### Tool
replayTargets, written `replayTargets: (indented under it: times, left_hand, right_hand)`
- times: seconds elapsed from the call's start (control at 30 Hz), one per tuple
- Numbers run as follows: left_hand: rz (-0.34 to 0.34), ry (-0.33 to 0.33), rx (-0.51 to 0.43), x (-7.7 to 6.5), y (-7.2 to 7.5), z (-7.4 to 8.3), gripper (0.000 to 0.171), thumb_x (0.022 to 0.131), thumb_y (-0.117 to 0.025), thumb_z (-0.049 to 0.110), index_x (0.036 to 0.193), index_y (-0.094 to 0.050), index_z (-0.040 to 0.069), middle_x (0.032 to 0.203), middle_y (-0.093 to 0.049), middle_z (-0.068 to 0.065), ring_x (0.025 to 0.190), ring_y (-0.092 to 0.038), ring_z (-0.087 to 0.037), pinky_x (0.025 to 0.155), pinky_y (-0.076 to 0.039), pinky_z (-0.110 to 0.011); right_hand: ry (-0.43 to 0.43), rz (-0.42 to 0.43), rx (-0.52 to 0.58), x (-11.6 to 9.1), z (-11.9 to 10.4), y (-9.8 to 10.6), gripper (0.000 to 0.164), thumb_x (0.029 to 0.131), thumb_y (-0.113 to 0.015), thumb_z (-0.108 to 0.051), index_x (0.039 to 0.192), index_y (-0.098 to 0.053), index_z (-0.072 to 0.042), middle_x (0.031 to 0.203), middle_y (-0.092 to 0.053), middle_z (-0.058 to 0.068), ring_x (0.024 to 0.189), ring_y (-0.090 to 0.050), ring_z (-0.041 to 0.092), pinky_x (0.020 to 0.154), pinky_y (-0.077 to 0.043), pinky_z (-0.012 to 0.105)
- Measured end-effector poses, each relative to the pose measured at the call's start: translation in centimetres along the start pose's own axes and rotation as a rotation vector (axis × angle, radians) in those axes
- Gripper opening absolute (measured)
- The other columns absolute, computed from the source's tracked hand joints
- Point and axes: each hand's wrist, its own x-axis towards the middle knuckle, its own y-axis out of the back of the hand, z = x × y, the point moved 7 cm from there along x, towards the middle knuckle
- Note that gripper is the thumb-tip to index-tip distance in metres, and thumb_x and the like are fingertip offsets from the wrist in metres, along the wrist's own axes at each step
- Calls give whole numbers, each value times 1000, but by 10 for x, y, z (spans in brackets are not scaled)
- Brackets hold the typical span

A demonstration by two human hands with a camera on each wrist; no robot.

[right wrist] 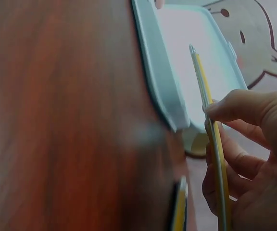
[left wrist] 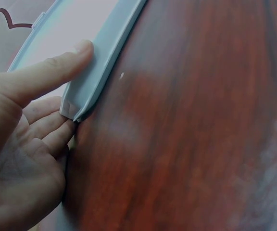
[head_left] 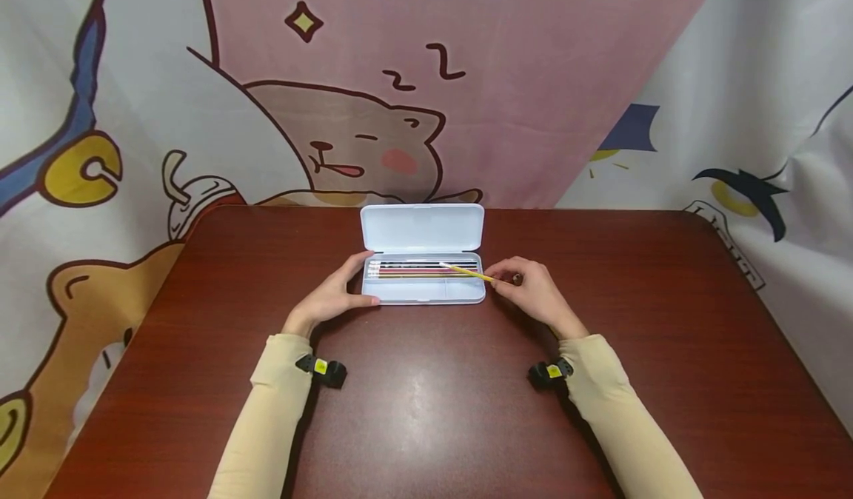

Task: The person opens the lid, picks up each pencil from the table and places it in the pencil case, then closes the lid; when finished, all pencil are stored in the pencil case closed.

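A white pencil case [head_left: 406, 292] stands with its lid [head_left: 422, 227] raised at the back. Several pencils [head_left: 406, 270] lie side by side in its rear compartment, white ends to the left. My left hand [head_left: 331, 295] holds the case's left end; in the left wrist view its thumb [left wrist: 56, 72] rests over the front wall, with other fingers by the corner. A yellow pencil [head_left: 469, 272] is pinched in my right hand [head_left: 531, 289], slanting over the case's right part, pale tip pointing left. In the right wrist view the thumb and fingers clasp the yellow pencil [right wrist: 205, 89] midway.
The case sits near the far edge of the brown wooden table [head_left: 420, 403]. A partly seen yellow stick-like thing [right wrist: 179, 207] shows at the bottom of the right wrist view. Behind the table hangs a printed cartoon cloth [head_left: 533, 77].
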Motion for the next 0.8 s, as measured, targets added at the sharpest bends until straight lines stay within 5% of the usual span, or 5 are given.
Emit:
replayTargets:
  times: [0.53,0.8]
  left_hand:
    - [2,-5,6,0,0,0,87,78,-81,12,148,-30,9,150,-33,-18,137,-28,-29,111,-18,-49]
    - [7,12,9,0,0,1,88,77,-81,12,148,-30,11,151,-32,-17,137,-29,-29,111,-18,-49]
  right_hand:
    - [192,-95,17,43,-44,-54,15,82,-69,3,94,-76,-2,86,-67,7,79,-60,17,74,-49,33]
    - [202,-124,-49,58,-52,-78,13,83,-70,1,94,-76,-4,86,-67,6,78,-59,17,72,-47,30]
